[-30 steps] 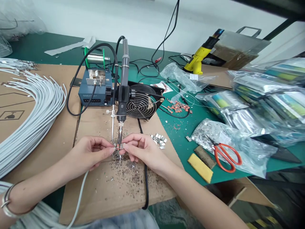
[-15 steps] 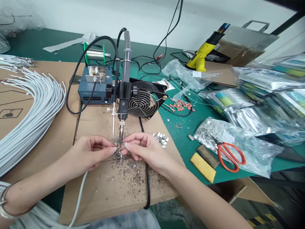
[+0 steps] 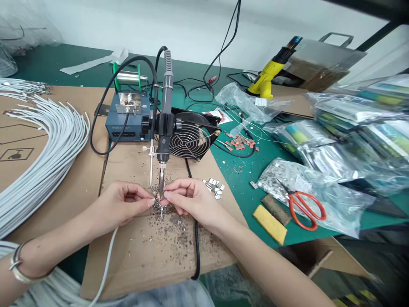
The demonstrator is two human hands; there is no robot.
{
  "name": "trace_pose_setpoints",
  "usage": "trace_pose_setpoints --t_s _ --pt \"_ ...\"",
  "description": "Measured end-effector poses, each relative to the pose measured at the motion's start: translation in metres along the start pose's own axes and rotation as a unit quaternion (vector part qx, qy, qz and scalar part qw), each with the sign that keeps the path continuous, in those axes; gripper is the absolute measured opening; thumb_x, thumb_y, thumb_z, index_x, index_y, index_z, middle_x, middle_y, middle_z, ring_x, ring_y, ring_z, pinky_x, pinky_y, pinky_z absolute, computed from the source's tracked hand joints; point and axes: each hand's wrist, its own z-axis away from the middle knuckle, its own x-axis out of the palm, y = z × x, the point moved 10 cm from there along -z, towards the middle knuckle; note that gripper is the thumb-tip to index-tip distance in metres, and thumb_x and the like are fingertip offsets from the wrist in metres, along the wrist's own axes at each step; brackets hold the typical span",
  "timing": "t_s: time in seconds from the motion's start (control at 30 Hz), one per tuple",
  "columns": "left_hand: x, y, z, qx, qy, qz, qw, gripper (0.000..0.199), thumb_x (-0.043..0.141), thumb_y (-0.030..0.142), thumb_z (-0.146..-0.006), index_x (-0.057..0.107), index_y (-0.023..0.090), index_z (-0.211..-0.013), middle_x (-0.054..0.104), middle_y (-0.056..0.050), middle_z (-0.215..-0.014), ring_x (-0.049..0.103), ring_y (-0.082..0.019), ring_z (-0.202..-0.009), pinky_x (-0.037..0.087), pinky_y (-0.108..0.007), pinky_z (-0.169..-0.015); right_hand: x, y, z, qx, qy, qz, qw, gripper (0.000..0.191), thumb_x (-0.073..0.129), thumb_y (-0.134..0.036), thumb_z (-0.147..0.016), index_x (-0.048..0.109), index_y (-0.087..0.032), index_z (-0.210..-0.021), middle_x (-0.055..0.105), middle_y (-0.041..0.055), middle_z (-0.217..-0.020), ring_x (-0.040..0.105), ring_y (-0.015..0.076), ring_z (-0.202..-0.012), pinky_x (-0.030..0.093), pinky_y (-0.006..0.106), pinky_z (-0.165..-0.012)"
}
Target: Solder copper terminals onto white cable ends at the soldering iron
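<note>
My left hand (image 3: 126, 204) is closed, pinching the end of a white cable (image 3: 108, 266) that hangs down toward my lap. Opposite it, my right hand (image 3: 193, 202) holds a small metal connector between thumb and fingers, mostly covered by the fingertips. Both sets of fingertips nearly meet under the tip of an upright soldering iron (image 3: 167, 94) clamped in a stand. A thin metal solder feed tube (image 3: 151, 170) runs down beside the iron. A bit of orange shows between the fingers; the exact joint there is too small to make out.
Behind the iron are a blue solder feeder (image 3: 124, 123) and a black fan (image 3: 191, 140). Loose metal connectors (image 3: 214, 186) lie right of my hand. Further right are a yellow sponge (image 3: 270, 224), red-handled scissors (image 3: 308, 211) and a yellow heat gun (image 3: 266, 79). Bundled white cables (image 3: 60, 149) lie left.
The camera view has shifted slightly. My right fingertips have come a little closer to the left ones at the iron tip; both hands keep their pinch.
</note>
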Motion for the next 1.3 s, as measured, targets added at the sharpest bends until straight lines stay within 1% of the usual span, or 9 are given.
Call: trace_pose_setpoints --t_s 0.23,0.4,0.5,0.57,0.63,0.7,0.8,1.13,1.3 --pt "0.001 -0.003 0.001 0.001 -0.01 -0.016 1.0 0.033 0.072 0.046 -0.065 0.069 0.015 -0.074 0.047 0.009 -0.047 0.027 -0.002 -0.035 0.018 -0.014 -0.031 0.002 0.0 0.0 0.008 -0.002 0.013 1.0 0.023 0.08 -0.031 -0.066 0.067 -0.016 -0.076 0.072 0.0015 -0.065 0.043 0.0057 -0.041 0.032 0.02 -0.042" --pt "0.012 -0.01 0.008 -0.033 -0.051 -0.037 0.997 0.027 0.072 0.041 -0.065 0.066 0.017 -0.076 0.047 0.01 -0.047 0.039 -0.006 -0.037 0.036 -0.014 -0.031 0.007 0.004 0.007 0.026 -0.047 0.072 0.996 0.024 0.078 -0.034 -0.07 0.064 -0.015 -0.076 0.072 0.003 -0.068 0.05 0.0077 -0.048 0.037 0.02 -0.045" --pt "0.019 -0.015 0.013 -0.042 -0.074 -0.051 0.995 0.023 0.071 0.039 -0.066 0.064 0.018 -0.073 0.045 0.011 -0.046 0.041 -0.006 -0.037 0.038 -0.014 -0.031 0.011 -0.012 0.019 -0.071 -0.072 0.203 0.974 0.02 0.071 -0.034 -0.081 0.068 -0.015 -0.078 0.069 0.0027 -0.064 0.054 0.0107 -0.05 0.036 0.022 -0.046" --pt "0.023 -0.017 0.016 -0.035 -0.081 -0.069 0.994 0.022 0.068 0.039 -0.07 0.064 0.018 -0.072 0.044 0.011 -0.046 0.041 -0.006 -0.036 0.037 -0.014 -0.032 0.017 -0.039 0.037 -0.229 -0.051 0.352 0.906 0.018 0.065 -0.031 -0.089 0.071 -0.015 -0.083 0.071 0.0048 -0.069 0.059 0.0146 -0.058 0.043 0.026 -0.053" --pt "0.026 -0.018 0.019 -0.024 -0.092 -0.081 0.992 0.022 0.066 0.038 -0.073 0.064 0.017 -0.073 0.045 0.01 -0.048 0.041 -0.005 -0.036 0.036 -0.013 -0.032 0.031 -0.055 0.061 -0.366 -0.033 0.478 0.798 0.016 0.057 -0.022 -0.096 0.071 -0.014 -0.095 0.073 0.0069 -0.079 0.063 0.0178 -0.069 0.048 0.031 -0.063" --pt "0.028 -0.017 0.02 -0.014 -0.099 -0.089 0.991 0.022 0.064 0.038 -0.075 0.064 0.016 -0.072 0.046 0.009 -0.051 0.041 -0.005 -0.037 0.035 -0.014 -0.032 0.045 -0.055 0.077 -0.427 -0.041 0.553 0.714 0.02 0.049 -0.014 -0.099 0.069 -0.013 -0.104 0.073 0.0075 -0.083 0.062 0.0185 -0.07 0.048 0.032 -0.065" --pt "0.029 -0.015 0.022 -0.005 -0.1 -0.099 0.99 0.024 0.063 0.039 -0.075 0.065 0.016 -0.07 0.046 0.008 -0.053 0.041 -0.005 -0.037 0.033 -0.014 -0.031 0.054 -0.048 0.085 -0.445 -0.057 0.601 0.662 0.026 0.042 -0.009 -0.1 0.068 -0.012 -0.101 0.069 0.0046 -0.07 0.053 0.0177 -0.059 0.045 0.031 -0.057" --pt "0.033 -0.012 0.026 0.008 -0.123 -0.091 0.988 0.023 0.061 0.037 -0.078 0.067 0.015 -0.072 0.047 0.007 -0.059 0.042 -0.005 -0.038 0.033 -0.014 -0.032 0.064 -0.044 0.084 -0.458 -0.091 0.629 0.621 0.026 0.045 -0.008 -0.097 0.068 -0.015 -0.088 0.064 0.0017 -0.064 0.048 0.0173 -0.055 0.034 0.032 -0.052" --pt "0.03 -0.004 0.025 0.037 -0.108 -0.097 0.989 0.024 0.062 0.038 -0.077 0.068 0.016 -0.072 0.045 0.007 -0.061 0.04 -0.006 -0.041 0.032 -0.015 -0.032 0.058 -0.046 0.076 -0.436 -0.086 0.577 0.685 0.026 0.046 -0.014 -0.097 0.068 -0.016 -0.083 0.068 0.0037 -0.068 0.054 0.0164 -0.058 0.042 0.03 -0.058"
